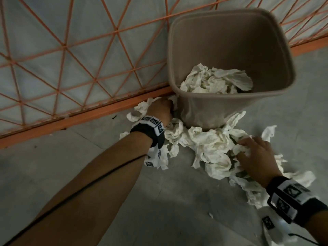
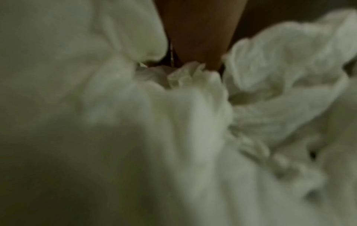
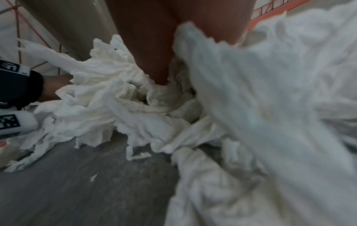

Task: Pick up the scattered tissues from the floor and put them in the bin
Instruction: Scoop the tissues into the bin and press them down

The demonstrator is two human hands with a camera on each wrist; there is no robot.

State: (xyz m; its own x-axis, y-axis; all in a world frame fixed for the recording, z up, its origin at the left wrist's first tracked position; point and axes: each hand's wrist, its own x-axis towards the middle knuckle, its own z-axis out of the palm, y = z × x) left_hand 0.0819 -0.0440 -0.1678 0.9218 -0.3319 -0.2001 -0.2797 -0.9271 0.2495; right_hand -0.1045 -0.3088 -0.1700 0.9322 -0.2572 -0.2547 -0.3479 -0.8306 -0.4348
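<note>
You're looking at tissues [image 1: 209, 148] showing as thin crumpled paper, matt, ragged-edged. Bin [image 1: 204, 110] is reading as smooth matt plastic. Floor [image 1: 168, 201] is showing dull grey concrete, slightly rough. Lattice fence [image 1: 53, 128] is looking like orange-painted metal. Wristband [image 1: 147, 134] is reading as black cloth.

Dim, flat indoor light with soft detail in all three views.
Head view: the bin [image 1: 221, 47] is motion-smeared at its rim, and the orange grid [image 1: 74, 55] left of the bin bows with lens distortion. Wrist views: tissues [image 2: 135, 137] nearest the lens are out of focus — those beside the bin are sharper.
</note>
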